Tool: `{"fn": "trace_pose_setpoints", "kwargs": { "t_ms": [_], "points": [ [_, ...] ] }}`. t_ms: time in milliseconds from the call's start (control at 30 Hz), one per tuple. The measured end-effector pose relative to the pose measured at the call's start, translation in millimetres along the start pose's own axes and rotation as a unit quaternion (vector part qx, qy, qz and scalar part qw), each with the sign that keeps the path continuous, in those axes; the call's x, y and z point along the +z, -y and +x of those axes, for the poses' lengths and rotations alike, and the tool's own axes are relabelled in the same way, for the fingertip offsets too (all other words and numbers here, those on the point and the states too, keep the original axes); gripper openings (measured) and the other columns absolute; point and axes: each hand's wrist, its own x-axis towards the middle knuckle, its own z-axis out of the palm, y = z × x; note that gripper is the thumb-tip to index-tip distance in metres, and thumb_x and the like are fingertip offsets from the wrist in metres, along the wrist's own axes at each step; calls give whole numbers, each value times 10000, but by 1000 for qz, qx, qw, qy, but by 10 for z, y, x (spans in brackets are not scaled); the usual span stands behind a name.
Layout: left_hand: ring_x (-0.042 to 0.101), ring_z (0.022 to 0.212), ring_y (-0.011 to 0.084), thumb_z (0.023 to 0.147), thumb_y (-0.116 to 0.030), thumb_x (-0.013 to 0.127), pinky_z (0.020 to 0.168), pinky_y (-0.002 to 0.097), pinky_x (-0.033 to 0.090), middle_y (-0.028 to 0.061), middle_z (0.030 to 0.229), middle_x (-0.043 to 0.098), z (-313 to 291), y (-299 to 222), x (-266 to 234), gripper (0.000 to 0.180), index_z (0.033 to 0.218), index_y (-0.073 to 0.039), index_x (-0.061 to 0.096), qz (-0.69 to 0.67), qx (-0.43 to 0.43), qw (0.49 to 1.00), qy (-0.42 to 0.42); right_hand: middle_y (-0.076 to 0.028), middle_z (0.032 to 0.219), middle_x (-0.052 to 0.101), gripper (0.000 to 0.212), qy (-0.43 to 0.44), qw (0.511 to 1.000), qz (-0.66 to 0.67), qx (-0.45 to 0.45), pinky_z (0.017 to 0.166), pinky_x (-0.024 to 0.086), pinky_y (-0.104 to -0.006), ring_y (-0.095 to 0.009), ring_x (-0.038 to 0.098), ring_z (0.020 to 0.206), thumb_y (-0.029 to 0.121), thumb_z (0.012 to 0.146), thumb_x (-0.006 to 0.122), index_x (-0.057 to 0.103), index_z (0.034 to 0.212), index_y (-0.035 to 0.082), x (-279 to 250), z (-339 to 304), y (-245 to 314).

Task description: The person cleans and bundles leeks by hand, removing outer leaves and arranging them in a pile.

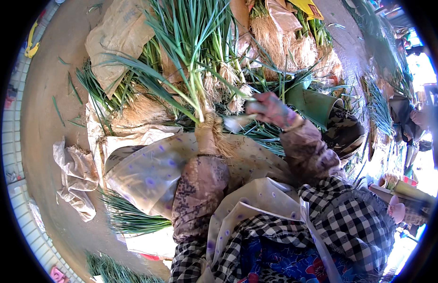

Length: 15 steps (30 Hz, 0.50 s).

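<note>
My left hand (208, 132) is closed around the root end of a few long, flat-leaved green stalks (195, 80) that look like green garlic. The stalks stand up from the fist, and pale roots hang beside it. To the right, my right hand (273, 111) is closed, with one long leaf (233, 88) from the stalks running to its fingers. A whitish blurred thing (235, 123) shows by those fingers; I cannot make out what it is. A translucent, purple-dotted plastic apron (150, 174) covers my lap below both hands.
Piled bundles with stringy roots (271, 40) lie ahead, partly under brown paper (117, 40). A green rubber boot (313, 106) is at the right. More green leaves (134, 214) and a crumpled tan cloth or sack (75, 179) lie at the left. Loose leaves (58, 111) are scattered on the ground.
</note>
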Motion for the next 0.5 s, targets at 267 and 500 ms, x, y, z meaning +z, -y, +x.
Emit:
{"fn": "trace_pose_setpoints", "kwargs": {
  "t_ms": [267,500],
  "points": [
    [566,715,190,851,-302,532,546,264,480,97,881,581,-207,-122,303,305,1034,-64,486,-68,-34,996,50,-162,853,607,454,-221,790,-570,38,664,466,-306,-277,584,755,333,675,673,583,949,-18,-1056,-531,-1098],
    [557,724,202,840,-228,532,585,309,497,110,754,562,-270,-436,226,177,789,-59,528,-152,-67,941,296,-73,850,584,387,-97,976,196,-18,569,467,-279,-175,579,765,176,740,659,537,1072,18,-42,319,-709]
  ]
}}
